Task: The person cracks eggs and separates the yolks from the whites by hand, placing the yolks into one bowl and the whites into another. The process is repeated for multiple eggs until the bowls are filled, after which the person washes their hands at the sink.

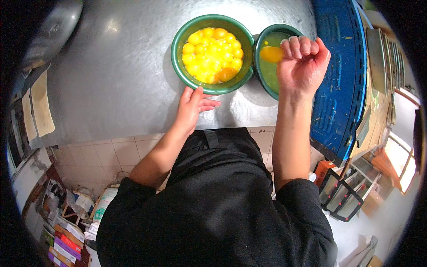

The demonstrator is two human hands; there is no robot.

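Note:
A large green bowl [176,63] stands on the metal table, holding many egg yolks [213,55] in clear liquid. One yolk patch [227,74] near its front is darker orange. My left hand [191,108] is at the bowl's near rim, thumb and forefinger against it, the other fingers spread below. To the right, a smaller green bowl [262,78] contains pale, cloudy egg white [268,71]. Above it my right hand [300,66] is turned palm up with curled fingers. A blurred single yolk [271,54] shows beside those fingers; whether it is held or falling is unclear.
A blue metal cabinet [337,76] borders the table [116,83] on the right. At the far left is a rounded metal vessel [55,31]. Boxes [68,245] are stacked on the lower left, and a dark-framed rack [340,195] stands at lower right.

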